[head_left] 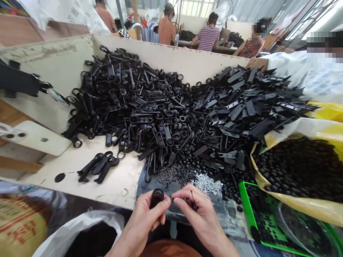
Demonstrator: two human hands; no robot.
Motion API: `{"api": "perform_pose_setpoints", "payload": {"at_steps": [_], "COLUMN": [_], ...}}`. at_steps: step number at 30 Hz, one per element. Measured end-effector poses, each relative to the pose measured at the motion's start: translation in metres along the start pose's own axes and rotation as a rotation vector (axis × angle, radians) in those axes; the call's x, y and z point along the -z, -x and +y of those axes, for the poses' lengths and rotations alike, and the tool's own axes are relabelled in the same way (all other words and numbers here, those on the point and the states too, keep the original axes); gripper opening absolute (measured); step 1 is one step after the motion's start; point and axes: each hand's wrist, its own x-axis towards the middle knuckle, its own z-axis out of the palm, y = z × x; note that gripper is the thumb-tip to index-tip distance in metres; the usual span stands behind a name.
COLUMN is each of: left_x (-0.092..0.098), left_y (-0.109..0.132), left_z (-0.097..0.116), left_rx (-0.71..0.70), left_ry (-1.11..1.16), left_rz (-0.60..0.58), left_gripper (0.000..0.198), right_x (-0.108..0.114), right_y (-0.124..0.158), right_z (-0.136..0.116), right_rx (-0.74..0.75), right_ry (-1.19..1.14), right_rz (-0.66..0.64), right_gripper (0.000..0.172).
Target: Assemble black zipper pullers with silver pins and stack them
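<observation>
My left hand (146, 216) is closed round a black plastic part with a ring-shaped end (157, 193), which shows above the fingers. Fingertips of my right hand (199, 210) are pinched together close to the left thumb; whatever sits in the pinch is too small to make out. A small dark piece (192, 202) is tucked among the right fingers. Just beyond both hands lie a heap of silver screws (207, 184) and a spread of tiny dark grey pieces (171, 174). Behind them rises a pile of black ringed parts (150, 100).
Flat black pieces (249, 107) are heaped at right. A yellow-edged bag (257, 171) holds round black pieces, above a green tray (245, 200). Several ringed parts (99, 166) lie apart at left, near a white phone (40, 137). A white sack (59, 232) stands front left. Several people sit beyond the bin wall (160, 53).
</observation>
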Motion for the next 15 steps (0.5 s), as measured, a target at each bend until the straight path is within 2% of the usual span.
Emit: {"api": "perform_pose_setpoints", "payload": {"at_steps": [8,15], "left_x": [-0.004,-0.014], "left_y": [0.000,-0.002], "left_z": [-0.009,-0.016], "left_rx": [-0.015,0.046], "left_ry": [-0.051,0.065], "left_rz": [-0.029,-0.039], "left_gripper": [0.032,0.029], "right_x": [0.002,0.000], "right_y": [0.004,0.018], "right_z": [0.000,0.010], "right_rx": [-0.007,-0.164], "right_ry": [0.000,-0.111], "right_rz": [-0.033,0.054], "right_gripper": [0.021,0.022]}}
